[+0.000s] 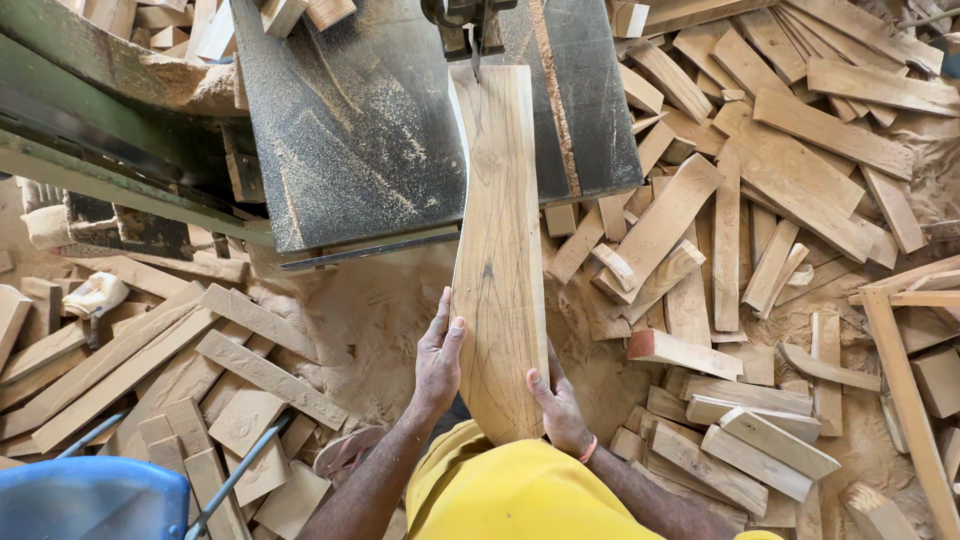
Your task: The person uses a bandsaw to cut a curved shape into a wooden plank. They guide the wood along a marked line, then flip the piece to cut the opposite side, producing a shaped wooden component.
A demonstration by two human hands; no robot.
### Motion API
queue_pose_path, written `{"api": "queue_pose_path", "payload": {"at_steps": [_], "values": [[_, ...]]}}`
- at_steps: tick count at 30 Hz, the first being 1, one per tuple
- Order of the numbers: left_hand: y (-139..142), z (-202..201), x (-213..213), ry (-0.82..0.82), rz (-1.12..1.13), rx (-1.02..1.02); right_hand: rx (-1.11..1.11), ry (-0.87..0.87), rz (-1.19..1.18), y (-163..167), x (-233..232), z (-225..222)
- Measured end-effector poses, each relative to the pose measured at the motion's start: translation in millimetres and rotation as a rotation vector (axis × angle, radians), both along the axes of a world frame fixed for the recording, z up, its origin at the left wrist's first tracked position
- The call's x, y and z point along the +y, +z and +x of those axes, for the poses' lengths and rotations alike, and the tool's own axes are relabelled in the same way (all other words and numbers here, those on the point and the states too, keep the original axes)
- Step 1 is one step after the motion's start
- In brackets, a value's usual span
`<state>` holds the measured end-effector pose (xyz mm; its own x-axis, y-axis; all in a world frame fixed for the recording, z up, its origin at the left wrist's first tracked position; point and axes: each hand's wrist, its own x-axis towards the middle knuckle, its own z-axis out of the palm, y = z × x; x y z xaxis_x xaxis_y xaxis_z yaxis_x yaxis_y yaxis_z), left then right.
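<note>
Both hands on the board, feeding it into the band saw blade

My left hand (440, 355) lies flat with fingers pressed along the left edge of the long wooden plank (497, 250), and my right hand (557, 405) grips its near end from the right, thumb on top; the plank rests on the dark, sawdust-strewn saw table (350, 130), its far end touching the thin blade (474, 55) under the guide. I judge the cut to be just at its start, since I see almost no kerf behind the blade. The next push, I think, calls for steady, even pressure and fingers kept well back. Heaps of offcuts (760, 220) lie to either side, a blue chair (90, 495) at lower left
</note>
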<state>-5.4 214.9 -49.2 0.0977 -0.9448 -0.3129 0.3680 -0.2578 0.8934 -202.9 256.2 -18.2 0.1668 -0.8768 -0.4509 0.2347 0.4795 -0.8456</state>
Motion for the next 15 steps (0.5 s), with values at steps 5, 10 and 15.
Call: {"api": "queue_pose_path", "payload": {"at_steps": [5,10,15], "values": [[-1,1,-4,0.018,-0.04,0.01,-0.117,-0.08,0.006,-3,-3,5],[-2,3,-8,0.033,-0.032,0.023,-0.11,-0.085,0.019,-7,-6,7],[-1,4,-12,0.015,0.014,-0.063,-0.056,-0.079,0.047,-8,-9,7]]}}
